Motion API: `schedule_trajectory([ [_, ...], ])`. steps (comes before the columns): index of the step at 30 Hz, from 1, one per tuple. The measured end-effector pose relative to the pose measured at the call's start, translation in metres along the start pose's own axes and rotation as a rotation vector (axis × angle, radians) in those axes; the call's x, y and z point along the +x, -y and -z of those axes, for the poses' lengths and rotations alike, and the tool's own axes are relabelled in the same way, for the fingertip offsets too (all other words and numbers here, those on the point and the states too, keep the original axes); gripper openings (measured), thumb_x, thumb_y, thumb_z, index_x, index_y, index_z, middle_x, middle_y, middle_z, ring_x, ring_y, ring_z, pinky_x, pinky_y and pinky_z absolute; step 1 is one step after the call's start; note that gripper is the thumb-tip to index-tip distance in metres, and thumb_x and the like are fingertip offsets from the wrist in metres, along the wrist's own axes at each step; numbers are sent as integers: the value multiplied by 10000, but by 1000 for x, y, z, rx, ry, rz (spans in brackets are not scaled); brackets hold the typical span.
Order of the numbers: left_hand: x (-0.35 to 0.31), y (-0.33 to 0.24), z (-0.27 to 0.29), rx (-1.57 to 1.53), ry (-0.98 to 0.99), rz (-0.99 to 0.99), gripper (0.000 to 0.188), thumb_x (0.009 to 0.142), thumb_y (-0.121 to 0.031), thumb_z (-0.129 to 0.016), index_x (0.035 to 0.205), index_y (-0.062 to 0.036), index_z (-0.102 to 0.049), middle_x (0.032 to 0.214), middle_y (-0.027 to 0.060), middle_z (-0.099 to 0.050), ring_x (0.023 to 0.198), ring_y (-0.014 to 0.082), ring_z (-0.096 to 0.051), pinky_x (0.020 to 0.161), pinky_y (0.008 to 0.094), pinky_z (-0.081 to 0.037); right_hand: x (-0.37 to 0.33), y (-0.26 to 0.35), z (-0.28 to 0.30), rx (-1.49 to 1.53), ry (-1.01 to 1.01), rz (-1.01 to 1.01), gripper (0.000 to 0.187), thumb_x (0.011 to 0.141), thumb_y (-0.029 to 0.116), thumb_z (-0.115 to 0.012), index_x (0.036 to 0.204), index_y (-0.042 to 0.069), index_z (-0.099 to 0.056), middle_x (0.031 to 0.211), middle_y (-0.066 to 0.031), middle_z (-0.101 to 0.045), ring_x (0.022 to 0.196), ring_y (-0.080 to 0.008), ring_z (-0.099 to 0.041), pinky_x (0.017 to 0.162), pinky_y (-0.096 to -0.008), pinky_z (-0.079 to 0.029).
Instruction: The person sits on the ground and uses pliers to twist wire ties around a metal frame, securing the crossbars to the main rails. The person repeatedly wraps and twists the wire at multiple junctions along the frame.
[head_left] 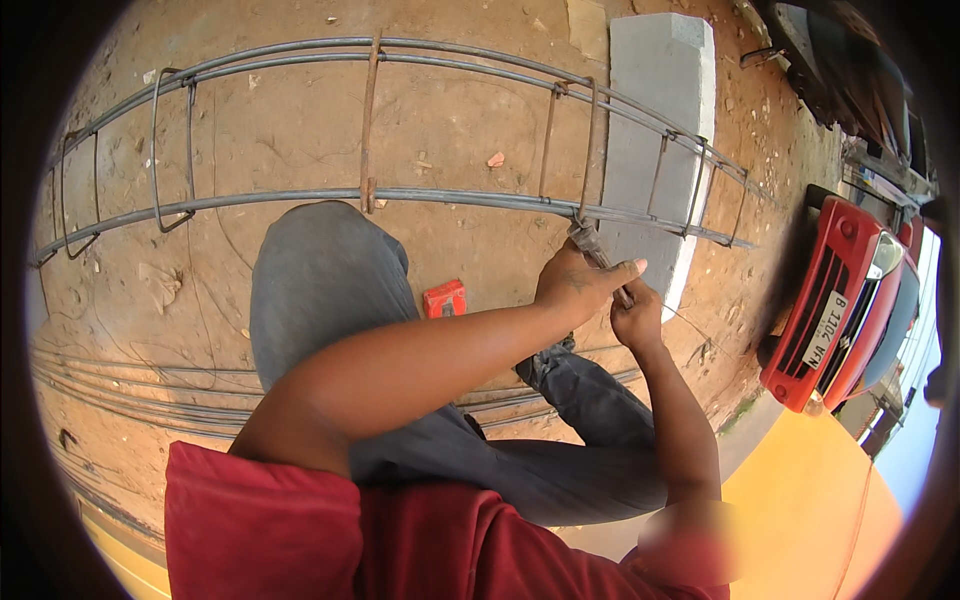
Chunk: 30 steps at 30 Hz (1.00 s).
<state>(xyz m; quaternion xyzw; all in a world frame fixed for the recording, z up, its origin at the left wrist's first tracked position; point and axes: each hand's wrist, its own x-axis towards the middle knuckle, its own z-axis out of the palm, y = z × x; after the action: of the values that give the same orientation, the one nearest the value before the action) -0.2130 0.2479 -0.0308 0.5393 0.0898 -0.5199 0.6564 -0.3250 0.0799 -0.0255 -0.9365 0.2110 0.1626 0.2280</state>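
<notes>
Spreads out as brown dirt ground (300, 140) in daylight; includes a red car (857, 322) at right; opens to blue sky (910, 452).

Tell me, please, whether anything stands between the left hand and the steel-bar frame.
Between the left hand and the steel-bar frame there is only the metal tool it grips, its head at the frame's near side; nothing else visible stands in the way.

The cage (369, 120) spans the ground (300, 130) beyond the knee (325, 245), its right part crossing over the slab (655, 60). Nearer, right of the knee, lies the box (445, 299); the car (855, 250) stands far right.
</notes>
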Motion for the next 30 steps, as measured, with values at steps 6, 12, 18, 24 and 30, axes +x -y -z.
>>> schedule_trajectory([
  [6, -14, -3, -5, -305, -38, 81, 401, 769, -360, -786, 894, 4, -671, 792, 98, -672, 740, 183, -645, 684, 313, -496, -31, 31, 20, 1236, 1028, -643, 214, 677, -17, -522, 881, -18, -582, 680, -103, -521, 575, -239, -509, 613, -381, -477],
  [12, -16, -2, -13, -685, 75, 180, 250, 823, -218, -736, 697, -75, -575, 629, 31, -550, 549, 151, -542, 540, 322, -440, -56, 55, 35, 1380, 1044, -713, 237, 789, 143, -593, 955, -24, -622, 748, -138, -581, 616, -262, -561, 670, -448, -513],
  [18, -14, -12, -26, -547, -153, 160, 294, 831, -227, -733, 677, -92, -522, 585, -6, -479, 526, 124, -501, 522, 306, -415, -99, 94, 45, 483, 244, -269, 636, 785, 140, -691, 1308, -6, -359, 985, -129, -583, 801, -218, -606, 759, -315, -498],
  [24, -24, -2, -16, -20, -152, -12, 433, 755, -283, -754, 959, -5, -491, 782, 71, -548, 672, 166, -557, 609, 321, -469, -97, 86, 27, 157, 210, -145, 222, 715, 18, -585, 935, 21, -551, 724, -75, -586, 615, -188, -564, 616, -335, -468],
  [30, -20, -2, -11, -36, -25, 5, 668, 693, -286, -754, 1110, 82, -385, 981, 225, -582, 902, 338, -628, 787, 399, -519, -81, 91, 44, -86, 141, -259, 63, 773, 27, -585, 807, 8, -635, 847, -187, -671, 741, -392, -649, 657, -405, -501],
])
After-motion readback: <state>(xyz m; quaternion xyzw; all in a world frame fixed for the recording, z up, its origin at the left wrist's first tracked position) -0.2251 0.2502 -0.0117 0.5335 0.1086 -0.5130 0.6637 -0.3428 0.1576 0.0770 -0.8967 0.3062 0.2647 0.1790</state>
